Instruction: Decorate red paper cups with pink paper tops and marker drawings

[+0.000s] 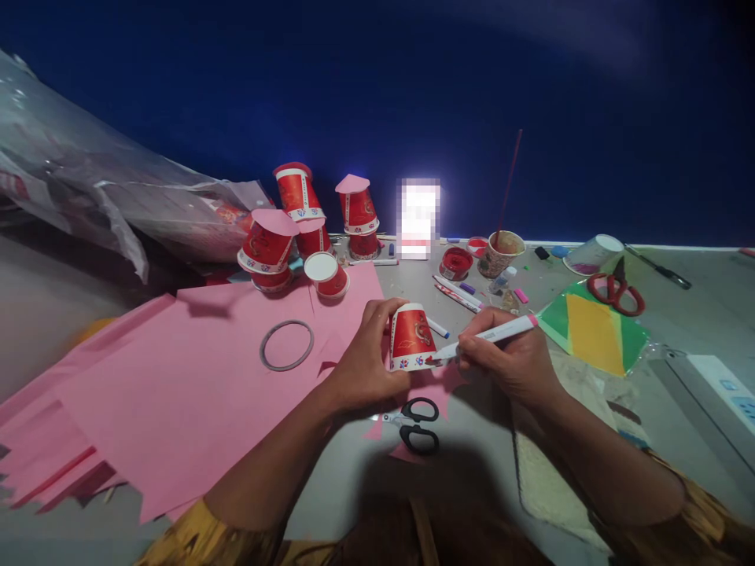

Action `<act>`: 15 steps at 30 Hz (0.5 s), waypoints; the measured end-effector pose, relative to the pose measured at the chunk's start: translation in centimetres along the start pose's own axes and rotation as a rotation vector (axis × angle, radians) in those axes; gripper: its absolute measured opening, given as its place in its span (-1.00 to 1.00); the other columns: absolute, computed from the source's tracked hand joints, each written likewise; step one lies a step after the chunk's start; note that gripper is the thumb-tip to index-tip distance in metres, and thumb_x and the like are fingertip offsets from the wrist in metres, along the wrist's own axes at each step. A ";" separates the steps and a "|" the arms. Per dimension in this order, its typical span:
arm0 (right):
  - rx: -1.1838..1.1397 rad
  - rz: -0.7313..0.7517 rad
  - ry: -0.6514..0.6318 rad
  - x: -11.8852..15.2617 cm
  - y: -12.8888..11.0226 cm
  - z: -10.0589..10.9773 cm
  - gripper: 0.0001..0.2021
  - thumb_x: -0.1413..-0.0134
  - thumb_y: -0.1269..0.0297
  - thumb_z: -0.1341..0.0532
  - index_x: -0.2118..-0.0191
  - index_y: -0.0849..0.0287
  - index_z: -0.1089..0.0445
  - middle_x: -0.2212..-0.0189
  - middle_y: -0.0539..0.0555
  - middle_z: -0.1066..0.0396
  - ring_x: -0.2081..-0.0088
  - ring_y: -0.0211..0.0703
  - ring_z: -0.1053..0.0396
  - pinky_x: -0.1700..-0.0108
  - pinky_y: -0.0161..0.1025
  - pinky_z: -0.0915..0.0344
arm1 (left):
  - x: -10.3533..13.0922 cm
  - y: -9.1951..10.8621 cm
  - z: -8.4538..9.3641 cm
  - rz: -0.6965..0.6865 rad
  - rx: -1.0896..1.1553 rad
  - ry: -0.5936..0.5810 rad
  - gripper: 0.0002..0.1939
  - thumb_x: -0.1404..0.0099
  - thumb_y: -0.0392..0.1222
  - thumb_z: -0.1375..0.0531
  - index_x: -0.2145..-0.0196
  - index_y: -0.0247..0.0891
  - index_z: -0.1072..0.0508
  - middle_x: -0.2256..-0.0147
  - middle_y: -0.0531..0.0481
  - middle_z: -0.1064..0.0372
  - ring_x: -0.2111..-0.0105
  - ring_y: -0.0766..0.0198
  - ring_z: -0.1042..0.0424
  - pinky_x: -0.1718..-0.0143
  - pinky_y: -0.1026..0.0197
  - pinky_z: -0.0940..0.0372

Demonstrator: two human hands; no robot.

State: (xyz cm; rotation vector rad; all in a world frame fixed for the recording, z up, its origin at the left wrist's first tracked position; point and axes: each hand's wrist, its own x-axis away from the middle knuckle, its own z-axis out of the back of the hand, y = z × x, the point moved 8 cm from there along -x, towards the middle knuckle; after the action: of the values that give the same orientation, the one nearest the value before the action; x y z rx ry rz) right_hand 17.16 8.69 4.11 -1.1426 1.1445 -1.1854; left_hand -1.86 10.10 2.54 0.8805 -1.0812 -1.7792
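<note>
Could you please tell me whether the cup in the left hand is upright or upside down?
Upside down: the cup in the left hand has its wider end below, narrower end above.

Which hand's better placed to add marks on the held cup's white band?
Right, likely: the right hand holds the marker, tip at the white band; the left hand is occupied gripping the red cup.

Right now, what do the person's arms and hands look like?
The left hand and right hand wear no gloves, and no bracelet shows. The left sleeve and right sleeve look golden yellow and brown, ending on the forearms.
</note>
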 end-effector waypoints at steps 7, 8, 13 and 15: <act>0.027 0.013 -0.023 0.1 0.0 -0.2 -0.71 -0.05 0.07 -0.50 0.46 0.14 -0.51 0.65 0.01 -0.52 0.64 -0.26 -0.37 0.58 -0.36 -0.30 | 0.0 0.3 0.1 -0.026 -0.016 0.006 -0.15 -0.02 -0.27 -0.40 -0.25 -0.05 -0.22 -0.22 -0.12 -0.18 -0.26 -0.09 -0.31 -0.28 -0.15 -0.36; 0.034 0.018 -0.015 0.1 0.0 -0.1 -0.72 -0.06 0.08 -0.49 0.46 0.14 -0.51 0.65 0.00 -0.52 0.64 -0.26 -0.37 0.58 -0.36 -0.30 | 0.0 0.3 0.1 -0.029 -0.020 0.007 -0.14 -0.02 -0.26 -0.41 -0.25 -0.05 -0.22 -0.21 -0.12 -0.18 -0.25 -0.09 -0.31 -0.27 -0.15 -0.37; 0.069 0.066 -0.003 0.0 -0.3 0.0 -0.77 -0.07 0.17 -0.47 0.46 0.14 -0.50 0.65 -0.01 -0.52 0.63 -0.26 -0.39 0.56 -0.36 -0.31 | -0.1 0.5 0.1 -0.064 -0.092 0.003 -0.17 -0.01 -0.31 -0.37 -0.23 -0.09 -0.23 -0.17 -0.14 -0.19 -0.25 -0.09 -0.30 -0.31 -0.19 -0.32; 0.077 0.084 -0.022 0.1 -0.5 -0.2 -0.80 -0.08 0.20 -0.46 0.45 0.14 -0.51 0.64 -0.01 -0.52 0.62 -0.25 -0.39 0.55 -0.35 -0.32 | -0.1 0.4 0.0 -0.068 -0.108 -0.008 -0.16 0.00 -0.33 -0.35 -0.23 -0.09 -0.22 -0.16 -0.15 -0.18 -0.25 -0.10 -0.29 -0.31 -0.21 -0.31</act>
State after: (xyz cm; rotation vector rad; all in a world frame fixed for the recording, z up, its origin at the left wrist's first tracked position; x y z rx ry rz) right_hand 16.88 8.57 4.63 -1.0372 1.1100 -1.1402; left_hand -1.67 10.04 2.93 0.8538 -0.9612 -1.8804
